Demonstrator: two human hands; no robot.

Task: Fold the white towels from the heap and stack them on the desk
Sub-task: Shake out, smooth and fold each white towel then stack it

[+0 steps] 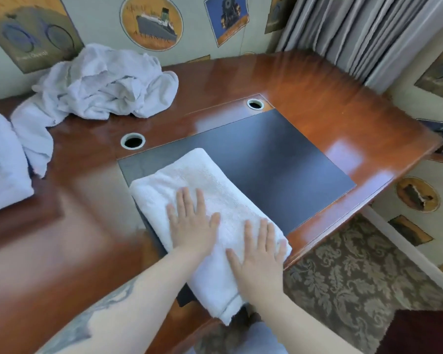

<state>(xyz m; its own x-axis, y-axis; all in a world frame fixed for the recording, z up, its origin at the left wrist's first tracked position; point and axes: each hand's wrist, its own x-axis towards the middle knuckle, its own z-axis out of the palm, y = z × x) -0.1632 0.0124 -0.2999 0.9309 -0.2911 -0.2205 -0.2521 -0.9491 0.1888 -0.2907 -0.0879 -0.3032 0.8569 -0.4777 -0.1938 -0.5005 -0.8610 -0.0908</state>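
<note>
A white towel, folded into a long strip, lies slantwise across the dark desk pad and hangs a little over the desk's front edge. My left hand lies flat on its middle with straight fingers. My right hand presses flat on it just to the right, near the desk edge. A heap of crumpled white towels sits at the back left of the wooden desk. Folded white towels rest at the far left edge.
Two round cable holes open in the desk behind the pad. Grey curtains hang at the back right. Patterned carpet lies to the right below the desk edge. A wall with travel posters stands behind.
</note>
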